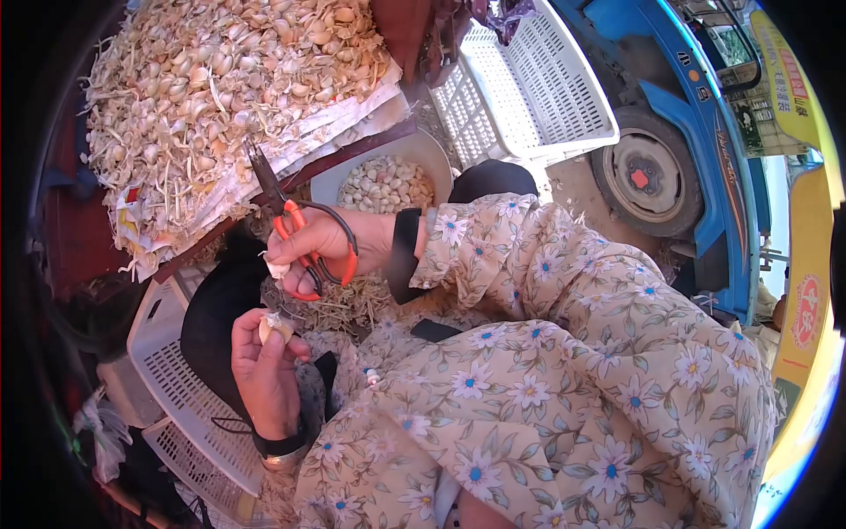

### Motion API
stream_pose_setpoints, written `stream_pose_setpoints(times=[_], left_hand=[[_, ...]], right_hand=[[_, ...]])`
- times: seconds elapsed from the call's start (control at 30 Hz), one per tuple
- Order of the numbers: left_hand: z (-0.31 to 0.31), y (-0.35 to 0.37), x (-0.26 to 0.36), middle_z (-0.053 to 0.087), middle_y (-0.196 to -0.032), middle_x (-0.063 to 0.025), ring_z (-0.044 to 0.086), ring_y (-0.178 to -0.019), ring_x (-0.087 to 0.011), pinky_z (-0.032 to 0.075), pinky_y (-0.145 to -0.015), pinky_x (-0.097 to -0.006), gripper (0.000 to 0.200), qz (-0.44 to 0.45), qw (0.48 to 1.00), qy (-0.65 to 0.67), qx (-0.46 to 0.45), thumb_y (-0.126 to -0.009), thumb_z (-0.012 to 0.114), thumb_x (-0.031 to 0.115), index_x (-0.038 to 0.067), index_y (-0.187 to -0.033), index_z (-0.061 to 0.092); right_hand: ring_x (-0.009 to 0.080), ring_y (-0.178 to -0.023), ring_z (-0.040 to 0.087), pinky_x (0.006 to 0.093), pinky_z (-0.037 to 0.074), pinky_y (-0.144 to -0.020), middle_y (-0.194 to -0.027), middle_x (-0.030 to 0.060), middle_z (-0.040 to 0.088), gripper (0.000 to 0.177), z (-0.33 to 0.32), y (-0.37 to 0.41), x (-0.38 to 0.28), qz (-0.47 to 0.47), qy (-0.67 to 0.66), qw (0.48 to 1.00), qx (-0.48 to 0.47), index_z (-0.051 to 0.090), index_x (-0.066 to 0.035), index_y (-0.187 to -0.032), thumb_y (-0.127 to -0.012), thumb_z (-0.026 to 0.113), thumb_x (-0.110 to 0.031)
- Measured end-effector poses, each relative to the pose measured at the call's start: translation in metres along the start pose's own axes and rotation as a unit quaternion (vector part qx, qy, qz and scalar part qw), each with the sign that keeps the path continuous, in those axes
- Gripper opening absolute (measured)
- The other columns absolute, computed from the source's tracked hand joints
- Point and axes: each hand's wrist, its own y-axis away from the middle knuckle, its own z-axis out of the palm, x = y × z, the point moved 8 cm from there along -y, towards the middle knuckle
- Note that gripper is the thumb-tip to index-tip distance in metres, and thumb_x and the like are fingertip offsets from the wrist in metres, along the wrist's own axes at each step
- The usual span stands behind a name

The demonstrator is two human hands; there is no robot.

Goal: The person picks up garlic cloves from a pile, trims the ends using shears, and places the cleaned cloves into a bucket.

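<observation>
My right hand (328, 245) is closed around orange-handled pruning shears (291, 212), whose dark blades point toward the garlic pile. A small pale garlic piece (276, 266) is also pinched in its fingers. Below it, my left hand (264, 375) holds a garlic clove (277, 330) between thumb and fingers. The two hands are a short distance apart. A large heap of unpeeled garlic cloves (229, 97) lies on sheeting over a dark red table. Beside my right wrist stands a pale bowl (326, 186) with garlic cloves (385, 183) in it.
An empty white perforated crate (551, 88) stands at the top. Another white crate (181, 375) is at the lower left, near a plastic bag (104, 432). Stem scraps (352, 304) lie beneath my hands. A blue vehicle (683, 115) with a wheel (648, 172) stands at the right.
</observation>
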Motion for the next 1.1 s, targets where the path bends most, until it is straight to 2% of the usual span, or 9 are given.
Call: stream_pose_setpoints(times=[0.27, 0.4, 0.5, 0.6, 0.63, 0.67, 0.73, 0.9, 1.1], left_hand=[[-0.04, 0.004, 0.035, 0.057, -0.087, -0.008, 0.054, -0.061, -0.0109, 0.044, -0.057, -0.0222, 0.016, 0.119, 0.992, 0.019, 0.049, -0.086, 0.049, 0.006, 0.004, -0.101, 0.044], [-0.063, 0.016, 0.058, 0.055, -0.086, -0.0051, 0.054, -0.068, -0.01, 0.045, -0.06, -0.0217, 0.018, 0.212, 0.961, -0.108, 0.142, -0.087, 0.052, 0.011, 0.005, -0.103, 0.044], [-0.087, 0.003, 0.048, 0.051, -0.083, -0.0062, 0.054, -0.063, -0.0133, 0.049, -0.058, -0.0245, 0.017, 0.08, 0.985, 0.052, 0.146, -0.084, 0.053, 0.004, 0.007, -0.096, 0.042], [-0.104, 0.014, 0.054, 0.056, -0.083, -0.0077, 0.054, -0.062, -0.011, 0.044, -0.058, -0.0213, 0.015, 0.174, 0.971, -0.042, 0.158, -0.086, 0.05, 0.008, 0.003, -0.099, 0.046], [-0.117, 0.019, 0.048, 0.056, -0.086, -0.0089, 0.054, -0.063, -0.0111, 0.045, -0.059, -0.0218, 0.017, 0.192, 0.963, -0.059, 0.182, -0.087, 0.049, 0.009, 0.002, -0.102, 0.045], [-0.126, 0.017, 0.043, 0.057, -0.093, -0.0081, 0.054, -0.065, -0.0105, 0.048, -0.058, -0.0211, 0.022, 0.131, 0.976, -0.037, 0.17, -0.086, 0.056, 0.008, 0.013, -0.105, 0.047], [-0.135, 0.002, 0.025, 0.056, -0.089, -0.009, 0.053, -0.065, -0.0102, 0.044, -0.059, -0.0223, 0.017, 0.134, 0.975, 0.027, 0.175, -0.087, 0.05, 0.008, 0.007, -0.104, 0.046], [-0.159, 0.024, 0.025, 0.057, -0.087, -0.009, 0.052, -0.064, -0.0095, 0.041, -0.058, -0.0215, 0.015, 0.161, 0.968, 0.058, 0.185, -0.087, 0.05, 0.007, 0.005, -0.101, 0.045], [-0.117, 0.024, -0.023, 0.056, -0.082, -0.0073, 0.052, -0.058, -0.0097, 0.043, -0.053, -0.0217, 0.019, 0.047, 0.982, 0.09, 0.162, -0.083, 0.052, 0.002, 0.005, -0.1, 0.046]], right_hand=[[0.0161, -0.058, 0.061, 0.0261, 0.049, -0.049, -0.075, 0.0115, 0.061, 0.019, 0.091, 0.037, -0.019, -0.087, -0.068, 0.992, -0.056, 0.053, -0.001, -0.08, -0.079, 0.064, -0.015], [0.0157, -0.07, 0.059, 0.0229, 0.047, -0.05, -0.081, 0.0134, 0.055, 0.027, 0.2, 0.076, -0.049, -0.1, -0.012, 0.969, -0.227, 0.05, -0.002, -0.085, -0.073, 0.071, -0.014], [0.0168, -0.07, 0.059, 0.0256, 0.049, -0.059, -0.08, 0.013, 0.057, 0.022, 0.232, 0.079, -0.043, -0.181, 0.025, 0.923, -0.337, 0.054, 0.003, -0.087, -0.075, 0.069, -0.007], [0.0161, -0.071, 0.061, 0.0252, 0.05, -0.057, -0.074, 0.0117, 0.059, 0.016, 0.269, 0.087, -0.026, -0.248, -0.041, 0.862, -0.44, 0.058, 0.005, -0.082, -0.076, 0.069, -0.005], [0.0157, -0.069, 0.06, 0.0251, 0.048, -0.055, -0.073, 0.0113, 0.059, 0.016, 0.262, 0.08, -0.022, -0.195, -0.038, 0.888, -0.414, 0.058, 0.005, -0.082, -0.075, 0.069, -0.004], [0.0152, -0.066, 0.059, 0.025, 0.047, -0.053, -0.072, 0.0109, 0.058, 0.016, 0.256, 0.075, -0.018, -0.138, -0.039, 0.912, -0.385, 0.058, 0.005, -0.082, -0.075, 0.069, -0.003], [0.0147, -0.063, 0.057, 0.025, 0.045, -0.051, -0.071, 0.0104, 0.058, 0.015, 0.249, 0.071, -0.003, -0.007, -0.078, 0.942, -0.325, 0.058, 0.004, -0.081, -0.074, 0.07, -0.002], [0.0142, -0.062, 0.057, 0.0239, 0.046, -0.051, -0.071, 0.0096, 0.057, 0.016, 0.258, 0.048, 0.02, -0.051, -0.065, 0.922, -0.379, 0.056, 0.004, -0.079, -0.073, 0.07, -0.001], [0.0134, -0.059, 0.057, 0.0221, 0.046, -0.047, -0.071, 0.0096, 0.057, 0.016, 0.246, 0.02, 0.02, 0.017, -0.099, 0.918, -0.384, 0.055, 0.004, -0.078, -0.074, 0.069, 0.0]])
